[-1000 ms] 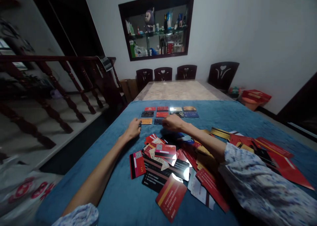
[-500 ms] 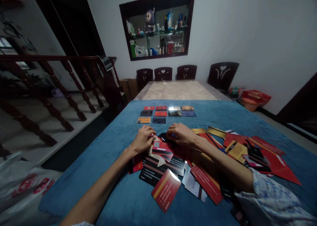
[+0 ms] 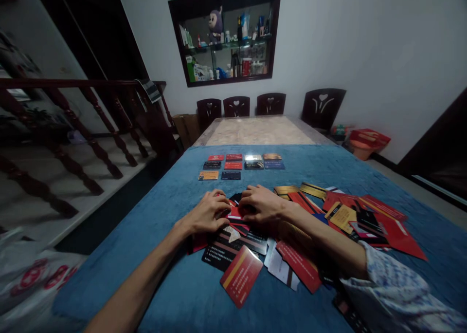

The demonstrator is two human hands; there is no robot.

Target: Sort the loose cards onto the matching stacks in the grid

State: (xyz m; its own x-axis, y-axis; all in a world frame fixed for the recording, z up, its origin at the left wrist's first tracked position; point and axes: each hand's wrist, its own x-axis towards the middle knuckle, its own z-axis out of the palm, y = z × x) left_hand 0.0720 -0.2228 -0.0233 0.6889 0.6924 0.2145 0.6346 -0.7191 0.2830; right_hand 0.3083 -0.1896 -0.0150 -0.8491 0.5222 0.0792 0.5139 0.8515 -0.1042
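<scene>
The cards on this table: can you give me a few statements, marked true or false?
1. The left hand and right hand are at the pile of cards. True.
2. The neat rows hold twelve cards. False: they hold ten.
3. In the nearest row, an orange card lies left of a dark card. True.
4. The blue cloth covers the whole table. False: only part.
5. A plush toy stands in the wall cabinet. True.
</scene>
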